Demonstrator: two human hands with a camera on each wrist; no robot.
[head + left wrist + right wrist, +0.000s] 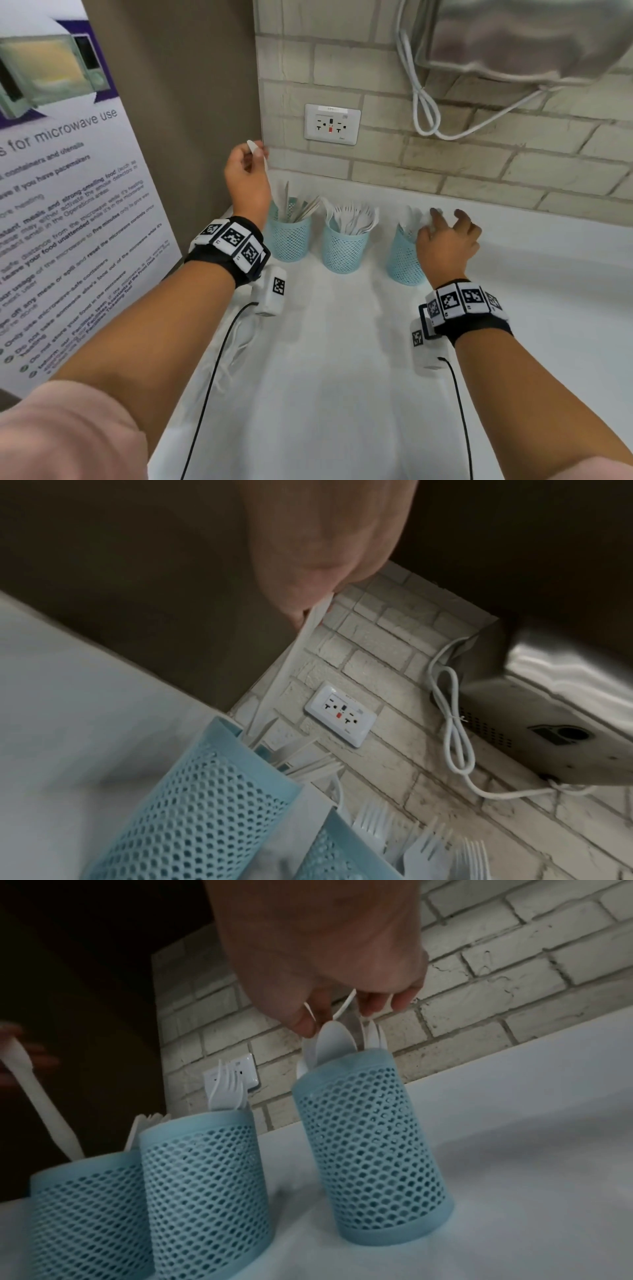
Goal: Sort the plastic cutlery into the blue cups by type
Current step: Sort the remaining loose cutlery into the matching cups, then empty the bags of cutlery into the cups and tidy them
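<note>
I can't see the left cup's [289,236] near rim behind my left hand [247,178], centre frame.

Bare counter [342,359] lies open before three cups [344,247] — brick wall [445,161] close behind them.

Three cups [342,246] in a row on the counter [342,377] — forks [352,216] (middle cup).

The three mesh cups [343,246] are pale blue, pierced all over with a honeycomb of small holes, and the plastic cutlery [352,216] in them is white. The counter [342,377] is white, the brick wall [479,164] off-white with grey joints. The wristbands [233,240] carry black-and-white square markers; the wall socket [332,124] is white with a red switch.
</note>
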